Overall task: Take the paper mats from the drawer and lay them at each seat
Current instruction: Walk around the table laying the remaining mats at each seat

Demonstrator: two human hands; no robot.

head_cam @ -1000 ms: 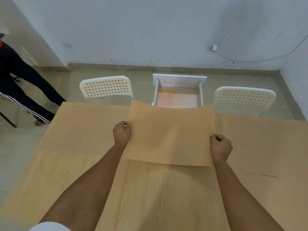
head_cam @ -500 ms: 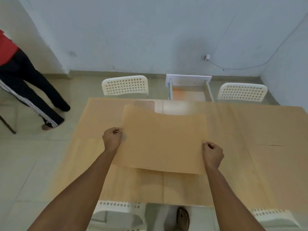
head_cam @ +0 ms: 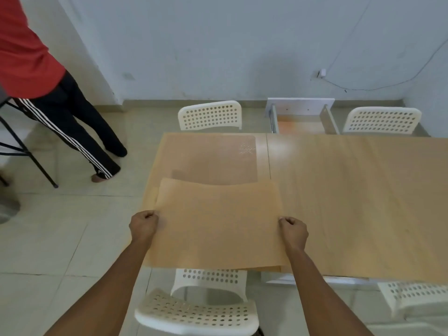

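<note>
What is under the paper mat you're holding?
Under the held paper mat is the wooden table; its near left corner is covered. Just below the mat's near edge, a white chair shows. Left hand and right hand grip its sides.

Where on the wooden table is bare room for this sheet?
The near left corner of the light wooden table, under the held brown paper mat, looks bare. The far left seat already has a flat paper mat.
</note>
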